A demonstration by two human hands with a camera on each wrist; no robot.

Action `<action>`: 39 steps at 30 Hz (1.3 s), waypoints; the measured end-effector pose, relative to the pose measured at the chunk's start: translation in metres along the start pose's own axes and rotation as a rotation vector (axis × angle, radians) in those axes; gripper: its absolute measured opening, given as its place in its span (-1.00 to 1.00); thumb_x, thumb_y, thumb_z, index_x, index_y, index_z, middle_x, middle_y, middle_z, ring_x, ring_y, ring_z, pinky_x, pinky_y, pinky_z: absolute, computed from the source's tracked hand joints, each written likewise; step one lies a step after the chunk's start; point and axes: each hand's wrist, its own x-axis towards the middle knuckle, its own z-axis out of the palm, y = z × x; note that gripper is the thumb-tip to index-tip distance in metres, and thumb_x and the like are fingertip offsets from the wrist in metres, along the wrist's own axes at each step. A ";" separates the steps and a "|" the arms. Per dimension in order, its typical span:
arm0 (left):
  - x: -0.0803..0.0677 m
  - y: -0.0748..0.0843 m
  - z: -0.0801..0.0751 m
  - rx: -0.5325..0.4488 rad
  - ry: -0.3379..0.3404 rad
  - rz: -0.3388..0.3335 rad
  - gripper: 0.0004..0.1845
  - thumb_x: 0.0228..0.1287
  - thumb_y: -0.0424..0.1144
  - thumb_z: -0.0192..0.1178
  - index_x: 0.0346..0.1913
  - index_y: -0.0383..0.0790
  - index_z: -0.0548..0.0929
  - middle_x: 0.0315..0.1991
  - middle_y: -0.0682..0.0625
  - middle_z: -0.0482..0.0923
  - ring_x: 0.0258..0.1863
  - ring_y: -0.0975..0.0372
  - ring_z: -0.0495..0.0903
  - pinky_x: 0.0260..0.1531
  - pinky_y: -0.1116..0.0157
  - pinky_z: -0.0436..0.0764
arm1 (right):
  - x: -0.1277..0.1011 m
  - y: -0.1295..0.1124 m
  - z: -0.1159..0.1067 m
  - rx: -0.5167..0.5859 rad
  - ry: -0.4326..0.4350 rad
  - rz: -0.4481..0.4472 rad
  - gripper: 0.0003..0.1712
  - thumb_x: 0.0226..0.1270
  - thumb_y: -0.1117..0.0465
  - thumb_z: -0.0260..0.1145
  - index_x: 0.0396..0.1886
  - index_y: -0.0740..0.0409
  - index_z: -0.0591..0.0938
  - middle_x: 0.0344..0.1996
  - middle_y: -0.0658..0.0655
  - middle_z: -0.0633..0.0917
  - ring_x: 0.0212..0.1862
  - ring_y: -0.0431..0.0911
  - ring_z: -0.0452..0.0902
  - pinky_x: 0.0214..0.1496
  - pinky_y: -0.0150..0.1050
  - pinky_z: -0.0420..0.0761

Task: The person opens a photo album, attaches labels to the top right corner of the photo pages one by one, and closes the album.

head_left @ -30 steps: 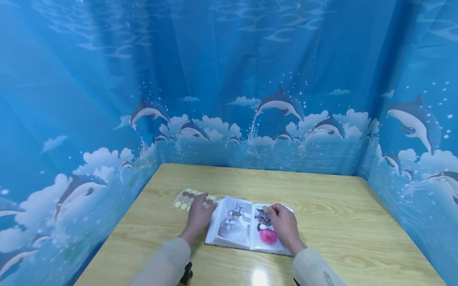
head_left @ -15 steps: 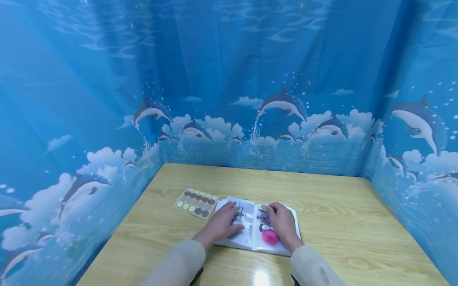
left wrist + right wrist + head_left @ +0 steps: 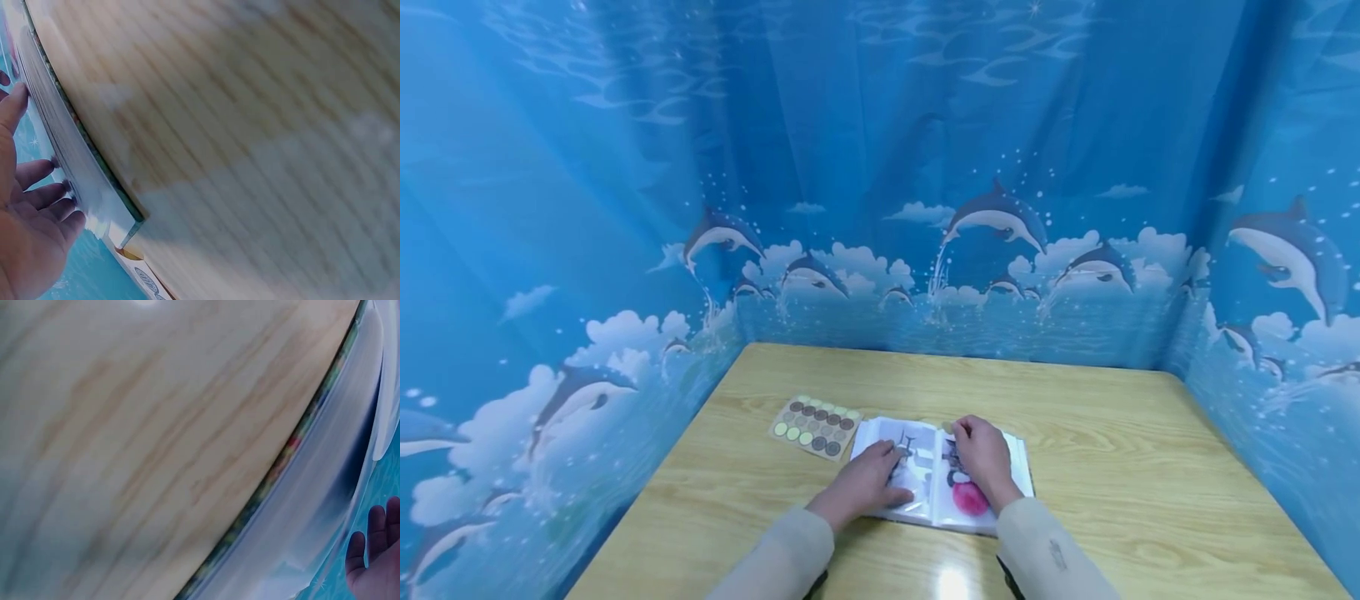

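Observation:
An open photo album (image 3: 917, 510) lies on the table, its pages in clear sleeves. My left hand (image 3: 867, 483) rests on the left page, over a greyish picture, with its fingers extended; the left wrist view shows that hand (image 3: 37, 212) along the thick stack of page edges (image 3: 69, 131). At the upper part of the right page, my right hand (image 3: 985, 457) pinches a small round tan sticker (image 3: 948, 427), mostly covered by the fingertips. Below it is a photo of a cat with a pink ball (image 3: 970, 498). Some right-hand fingers (image 3: 377, 540) show in the right wrist view.
A sheet of round stickers (image 3: 815, 427) in brown, tan and pale yellow lies just left of the album. The wood-grain table (image 3: 1112, 450) extends around both. Blue curtains (image 3: 880, 167) printed with dolphins stand behind and at the sides.
My left hand has moved right, from over the sticker sheet onto the left page. My right hand has shifted slightly over the right page, still pinching the sticker.

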 end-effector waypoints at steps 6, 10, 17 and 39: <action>-0.001 0.000 0.000 -0.032 -0.028 -0.019 -0.12 0.10 0.23 0.37 0.39 -0.24 0.43 0.43 -0.24 0.27 0.40 -0.04 0.29 0.37 0.05 0.31 | 0.005 -0.003 0.005 -0.016 -0.024 -0.044 -0.78 0.45 0.12 0.22 -0.21 0.15 0.71 -0.42 0.02 0.67 -0.34 -0.10 0.55 -0.16 -0.06 0.61; -0.002 0.000 0.000 -0.044 -0.036 -0.028 -0.11 0.10 0.23 0.37 0.40 -0.22 0.42 0.44 -0.23 0.26 0.40 -0.04 0.28 0.38 0.06 0.30 | 0.009 -0.006 0.008 -0.036 -0.027 -0.080 -0.78 0.45 0.12 0.22 -0.24 0.14 0.71 -0.43 0.00 0.67 -0.35 -0.10 0.56 -0.17 -0.06 0.61; 0.000 0.000 0.000 -0.052 -0.046 -0.048 -0.10 0.09 0.23 0.37 0.40 -0.21 0.42 0.44 -0.22 0.25 0.41 -0.04 0.27 0.38 0.06 0.30 | 0.015 -0.014 0.014 -0.094 -0.053 -0.110 -0.78 0.45 0.10 0.23 -0.22 0.12 0.72 -0.43 0.00 0.67 -0.32 -0.07 0.58 -0.14 0.00 0.60; -0.002 -0.001 0.002 -0.038 -0.044 -0.033 -0.11 0.10 0.24 0.36 0.40 -0.22 0.42 0.44 -0.23 0.26 0.40 -0.04 0.28 0.37 0.06 0.31 | 0.016 -0.011 0.039 -0.260 0.006 -0.220 -0.83 0.37 0.14 0.32 -0.33 0.13 0.73 -0.41 0.09 0.68 -0.27 0.06 0.62 -0.14 0.05 0.61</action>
